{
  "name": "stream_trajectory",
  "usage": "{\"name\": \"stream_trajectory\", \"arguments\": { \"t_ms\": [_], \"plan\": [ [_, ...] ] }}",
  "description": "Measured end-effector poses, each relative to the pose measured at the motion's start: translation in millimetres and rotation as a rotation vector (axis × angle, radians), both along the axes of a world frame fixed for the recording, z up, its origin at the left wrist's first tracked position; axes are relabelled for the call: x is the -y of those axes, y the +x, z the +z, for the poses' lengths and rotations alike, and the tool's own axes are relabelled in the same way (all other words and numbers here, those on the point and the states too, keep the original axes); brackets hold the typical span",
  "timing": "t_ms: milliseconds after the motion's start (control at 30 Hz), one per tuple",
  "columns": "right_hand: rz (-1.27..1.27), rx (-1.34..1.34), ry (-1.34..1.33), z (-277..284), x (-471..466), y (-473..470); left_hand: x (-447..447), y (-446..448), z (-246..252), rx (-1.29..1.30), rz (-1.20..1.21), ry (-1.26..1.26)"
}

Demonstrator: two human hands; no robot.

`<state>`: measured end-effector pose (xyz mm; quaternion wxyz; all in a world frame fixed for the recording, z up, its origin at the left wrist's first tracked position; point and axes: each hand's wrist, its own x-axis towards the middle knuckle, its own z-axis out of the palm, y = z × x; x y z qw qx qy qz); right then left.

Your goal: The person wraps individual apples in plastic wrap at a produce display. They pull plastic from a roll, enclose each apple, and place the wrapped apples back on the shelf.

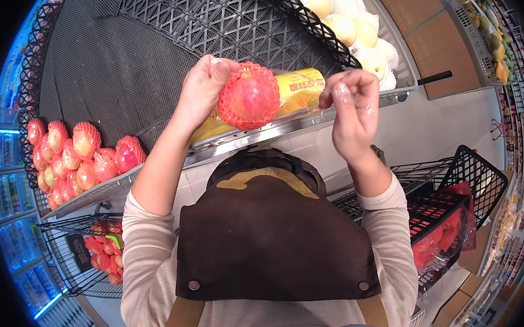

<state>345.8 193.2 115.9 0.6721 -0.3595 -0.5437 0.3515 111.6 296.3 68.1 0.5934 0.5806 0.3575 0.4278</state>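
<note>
My left hand (pixel 209 87) grips a pomegranate (pixel 253 95) by its left side. The fruit sits in a red foam net, its crown pointing away from me. Transparent cling film (pixel 301 110) stretches from the fruit to my right hand (pixel 353 107), whose thumb and fingers pinch the film's far end. Some film clings around the right thumb. Beneath the film, on the near edge of the display stand, lies a yellow cling film box (pixel 304 81) bearing red writing. The pomegranate and my left hand hide part of this box.
Netted pomegranates (pixel 70 154) are piled at the stand's left corner. Black plastic grating (pixel 229 20) and a dark mat (pixel 115 78) cover the stand. Pale fruits in white nets (pixel 362 33) lie right. Wire carts (pixel 54 251) with a black crate (pixel 439 215) stand on both sides.
</note>
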Motion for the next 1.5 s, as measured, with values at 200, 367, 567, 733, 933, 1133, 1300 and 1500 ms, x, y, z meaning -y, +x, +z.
{"name": "stream_trajectory", "arguments": {
  "t_ms": [200, 367, 567, 733, 933, 1133, 1300, 1500],
  "plan": [
    [0.265, 0.764, -0.479, 53.4, -27.0, 39.1, 11.7, -7.0, 25.8, -0.004, -0.185, -0.013],
    [0.230, 0.941, -0.042, 59.8, -37.7, 39.0, 15.0, -1.9, 15.7, 0.160, -0.101, 0.004],
    [0.344, 0.318, -0.074, 51.6, -38.3, 15.1, 18.1, 1.5, 8.2, 0.308, -0.036, 0.020],
    [0.123, 0.174, -0.265, 11.0, -108.9, -13.6, 8.9, 7.2, -23.1, 0.285, 0.154, 0.063],
    [0.090, 0.522, -0.670, -50.4, -150.0, -35.1, 5.3, 14.5, -29.2, 0.358, 0.325, -0.230],
    [0.358, 0.330, -0.937, -61.1, -131.7, -36.3, 19.3, 18.0, -21.6, 0.277, 0.380, -0.268],
    [0.359, 0.032, -1.090, -38.9, -104.4, -28.5, 40.1, 7.3, -17.4, 0.383, 0.418, -0.281],
    [0.517, 0.025, -1.048, -42.2, -74.9, -26.1, 58.2, -6.0, -0.3, 0.068, 0.333, -0.391]
  ]
}}
